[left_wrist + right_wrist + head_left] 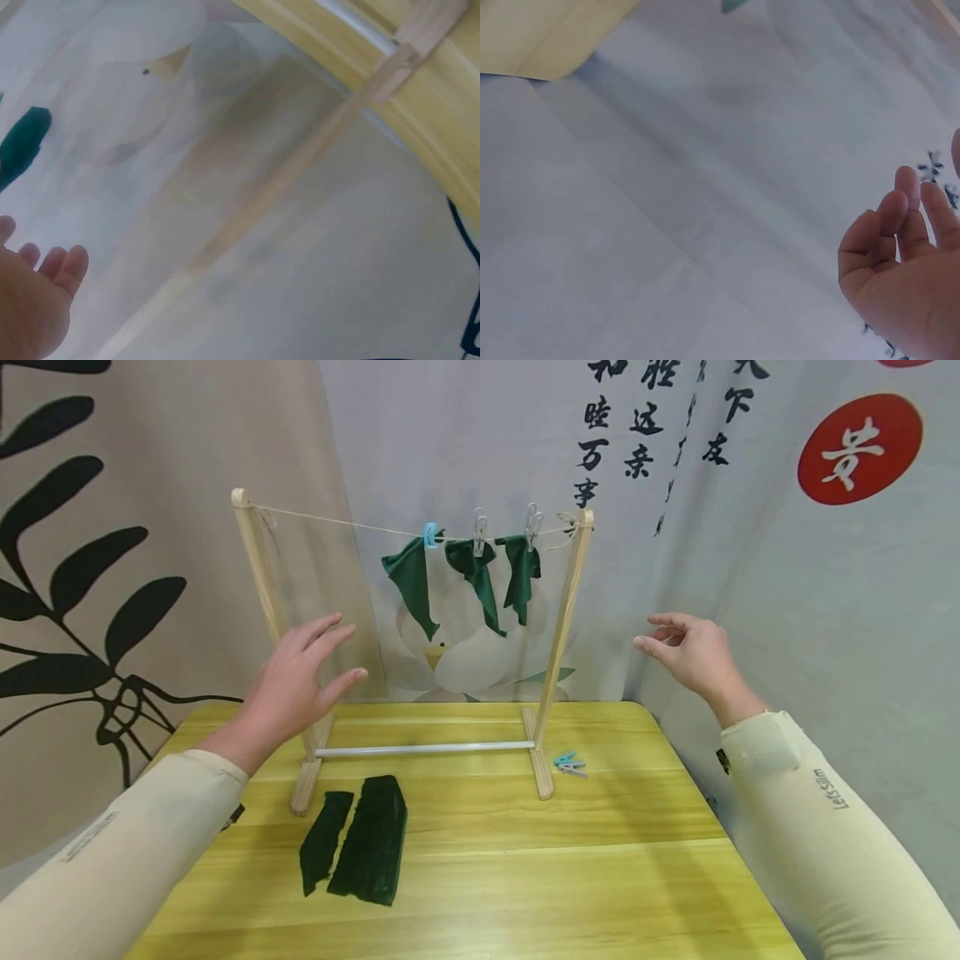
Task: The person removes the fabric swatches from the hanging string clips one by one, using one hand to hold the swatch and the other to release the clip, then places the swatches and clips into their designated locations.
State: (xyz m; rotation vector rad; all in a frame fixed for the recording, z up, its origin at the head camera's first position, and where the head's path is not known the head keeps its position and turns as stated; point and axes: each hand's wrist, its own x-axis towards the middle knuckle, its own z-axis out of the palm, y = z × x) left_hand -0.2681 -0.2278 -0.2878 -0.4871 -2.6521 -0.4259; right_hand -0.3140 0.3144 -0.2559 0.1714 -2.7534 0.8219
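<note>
My left hand (pixel 303 672) is raised before the rack's left post, fingers spread and holding nothing. Out to the right of the rack is my right hand (pixel 693 656), loosely bent, with nothing in it. From the string (pixel 330 517) hang three dark green cloths: the left one (pixel 411 578) under a blue clothespin (pixel 431 535), the middle one (pixel 480 578) under a clear clothespin (pixel 480 532), the right one (pixel 519 575) under another clear clothespin (pixel 533 528). Two more green pieces lie on the table, a narrow cloth (pixel 327 839) and a wider cloth (pixel 372 843).
The wooden rack (pixel 562 635) stands at the back of the yellow table (pixel 525 877), a white rod (pixel 427 749) joining its feet. A few loose clothespins (pixel 570 765) lie right of its right foot. Printed curtains (pixel 465 435) enclose the back and sides.
</note>
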